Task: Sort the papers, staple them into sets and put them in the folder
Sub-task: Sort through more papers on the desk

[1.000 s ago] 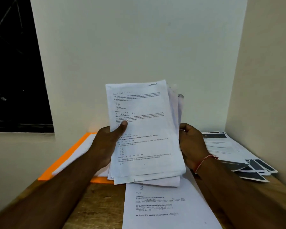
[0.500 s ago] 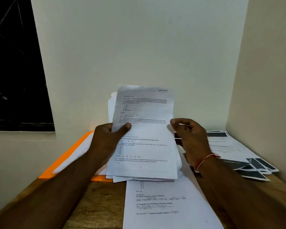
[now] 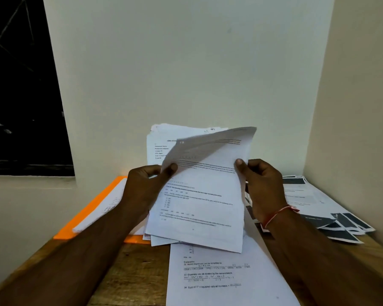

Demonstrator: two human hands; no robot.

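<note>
Papers (image 3: 161,140) in a stack stand at mid-frame above the wooden table (image 3: 128,274); the orange folder (image 3: 91,208) lies flat at left; the left hand (image 3: 142,188) grips the stack's left edge, thumb in front; the curling top sheet (image 3: 199,206) is pinched at its right edge by the right hand (image 3: 263,186); dark-printed sheets (image 3: 332,219) lie fanned at right.

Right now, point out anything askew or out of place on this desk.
The dark-printed sheets at the right are splayed in a ragged fan, corners jutting past each other. The stack in the left hand has uneven edges, and the front sheet, pinched by the right hand, curls over at its top. Nothing looks torn.
</note>
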